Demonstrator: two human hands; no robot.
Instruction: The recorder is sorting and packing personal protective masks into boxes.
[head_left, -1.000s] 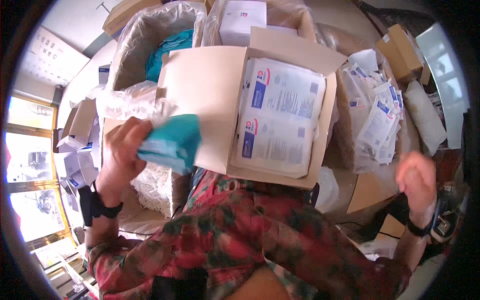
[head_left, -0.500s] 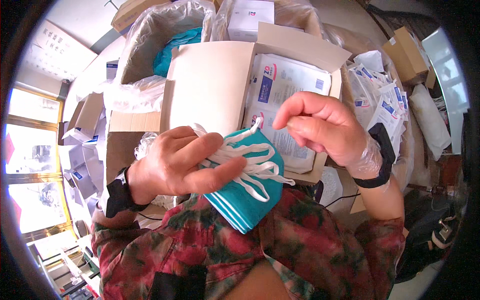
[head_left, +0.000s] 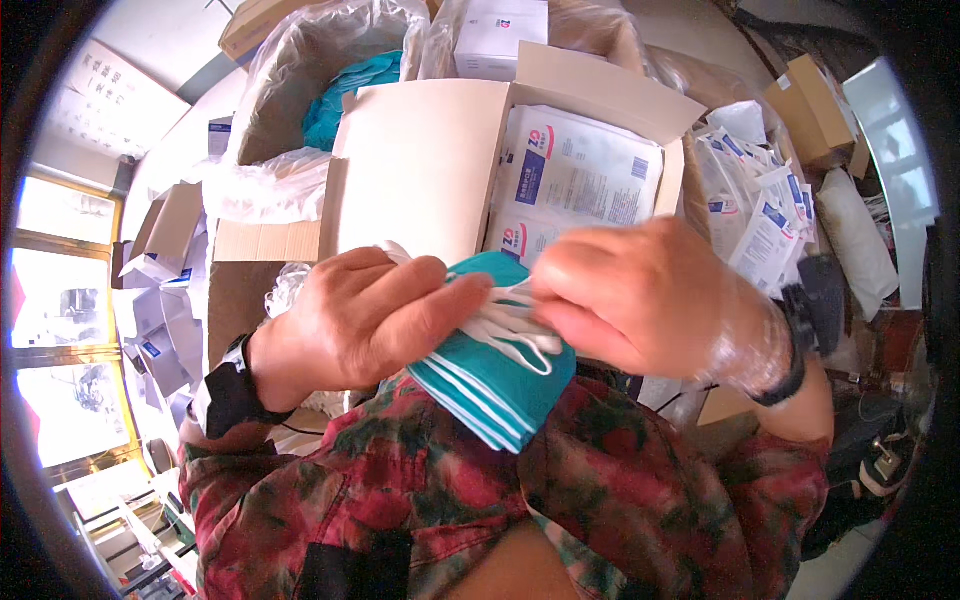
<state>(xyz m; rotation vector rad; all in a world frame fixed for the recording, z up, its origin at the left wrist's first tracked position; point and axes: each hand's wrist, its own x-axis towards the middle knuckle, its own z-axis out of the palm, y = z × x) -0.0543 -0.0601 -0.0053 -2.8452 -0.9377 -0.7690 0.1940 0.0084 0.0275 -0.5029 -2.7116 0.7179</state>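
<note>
In the background stands an open cardboard box [head_left: 420,165] with white packets [head_left: 585,165]; to work well, it seems best to keep the stack of teal folded pieces [head_left: 510,385] firm and pull the white loops [head_left: 495,323] gently — without tangling; the stack lies under the left hand [head_left: 365,320], which is closed on its left side; the right hand [head_left: 635,297], fingers bunched, is at the loops — blur hides whether it grips.

This place looks like a packing workshop. A big bin [head_left: 265,115] with clear plastic lining contains many teal pieces [head_left: 350,95], an open carton [head_left: 420,165] contains flat printed packets [head_left: 585,170], and loose packets [head_left: 775,220] are heaped at the right. More boxes [head_left: 165,240] stand near bright windows [head_left: 68,310].
</note>
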